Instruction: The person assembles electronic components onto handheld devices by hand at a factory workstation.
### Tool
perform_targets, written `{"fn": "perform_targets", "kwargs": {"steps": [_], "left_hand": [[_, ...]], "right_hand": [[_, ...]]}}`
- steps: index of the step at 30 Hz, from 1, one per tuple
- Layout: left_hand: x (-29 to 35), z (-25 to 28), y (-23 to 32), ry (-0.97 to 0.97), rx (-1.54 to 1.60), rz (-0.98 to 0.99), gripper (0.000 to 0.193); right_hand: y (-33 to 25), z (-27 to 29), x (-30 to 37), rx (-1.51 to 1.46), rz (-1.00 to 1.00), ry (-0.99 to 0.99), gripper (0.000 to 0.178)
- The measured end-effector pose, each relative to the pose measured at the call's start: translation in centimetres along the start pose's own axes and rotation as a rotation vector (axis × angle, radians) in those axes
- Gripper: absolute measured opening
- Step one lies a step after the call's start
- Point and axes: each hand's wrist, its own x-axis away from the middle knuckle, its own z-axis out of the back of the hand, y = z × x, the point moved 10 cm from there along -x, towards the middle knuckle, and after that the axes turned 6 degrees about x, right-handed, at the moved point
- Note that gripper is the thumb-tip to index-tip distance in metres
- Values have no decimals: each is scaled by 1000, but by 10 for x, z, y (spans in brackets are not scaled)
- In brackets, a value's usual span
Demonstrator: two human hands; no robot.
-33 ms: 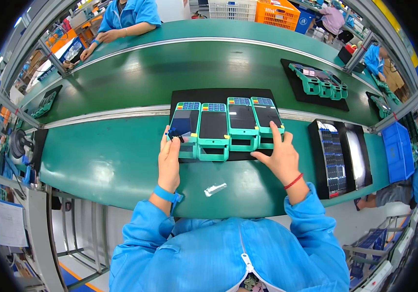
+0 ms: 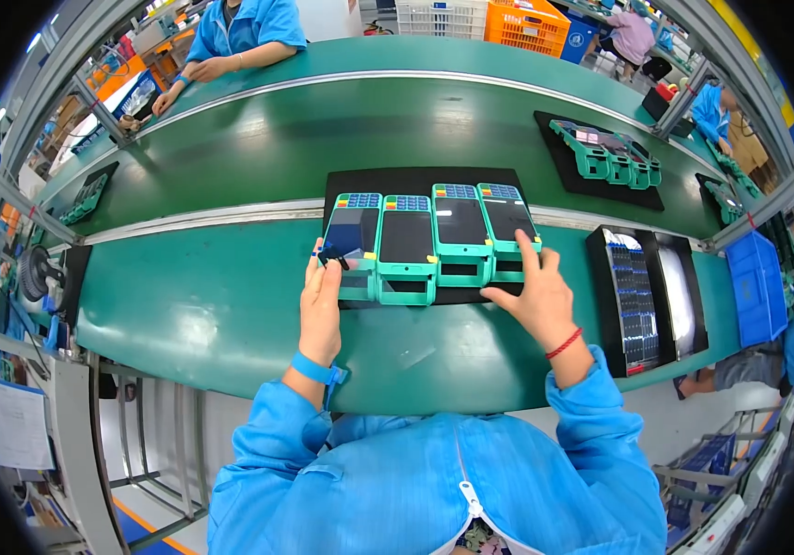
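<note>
Four teal payment terminals would be several; side by side they lie on a black tray, each with a keypad at its far end and a dark screen. At the leftmost payment terminal (image 2: 354,227), my left hand (image 2: 321,310) pinches a small dark piece (image 2: 333,255) with something clear beside it; its kind is unclear. My right hand (image 2: 543,301) is by the rightmost payment terminal (image 2: 510,217), thumb and index finger apart, index fingertip at its near right corner. Between them lie two more, a payment terminal (image 2: 406,239) and another payment terminal (image 2: 460,222).
The black tray (image 2: 337,183) overlaps the green bench's metal rail. A faint clear scrap (image 2: 417,355) lies nearer me. On the right are a black box (image 2: 608,305) of dark parts and a blue bin (image 2: 756,287). Another loaded tray (image 2: 559,162) sits farther right. Across the bench, a person (image 2: 247,42) leans.
My right hand has shifted slightly right. The clear scrap on the bench looks fainter than before. My left hand stays in place.
</note>
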Motion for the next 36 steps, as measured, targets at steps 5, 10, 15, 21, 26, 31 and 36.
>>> {"fn": "perform_targets", "kwargs": {"steps": [5,10,15,21,26,31,36], "left_hand": [[3,12,-3,46,80,27,38],[8,9,0,35,137,60,52],[12,-1,-4,10,217,68,53],[11,-13,5,-21,66,-31,31],[26,-21,55,-92,-451,-224,22],[44,-49,58,-362,-547,-280,17],[41,-39,56,-275,-482,-279,20]], "right_hand": [[-69,51,9,-110,405,204,87],[-136,24,11,-24,752,132,80],[-134,8,-2,65,808,144,76],[-122,9,-17,78,673,179,75],[-135,38,-15,-496,565,29,47],[-163,5,-13,-1057,430,-573,11],[-168,26,-5,-820,580,-228,11]]}}
